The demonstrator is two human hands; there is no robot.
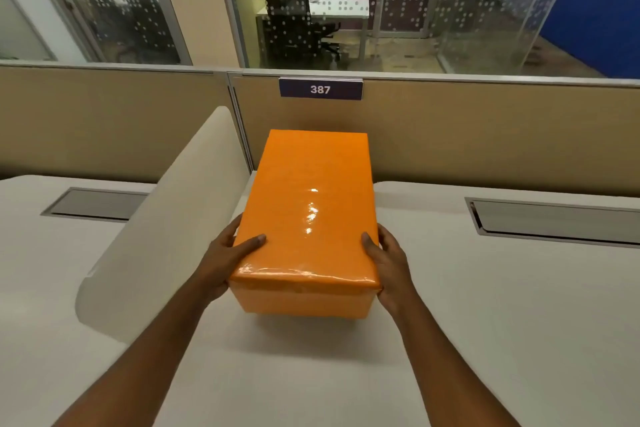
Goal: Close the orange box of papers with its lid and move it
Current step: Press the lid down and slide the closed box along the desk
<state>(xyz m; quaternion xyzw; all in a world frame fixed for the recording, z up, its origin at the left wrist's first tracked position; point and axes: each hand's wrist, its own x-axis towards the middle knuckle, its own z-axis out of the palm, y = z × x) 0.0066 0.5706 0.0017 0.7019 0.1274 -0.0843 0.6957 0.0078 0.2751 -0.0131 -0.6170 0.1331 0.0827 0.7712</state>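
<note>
The orange box (301,303) sits in the middle of the white desk with its glossy orange lid (308,208) on top, so the papers inside are hidden. My left hand (227,262) grips the box's near left corner, thumb lying on the lid. My right hand (388,263) clasps the near right corner, thumb resting on the lid's edge. A shadow under the near end suggests that the box is lifted slightly there.
A curved white divider (162,229) stands just left of the box. A tan partition (485,135) with a "387" label (320,89) runs behind it. Grey cable trays (93,204) (554,218) are set into the desk (502,322) at left and right.
</note>
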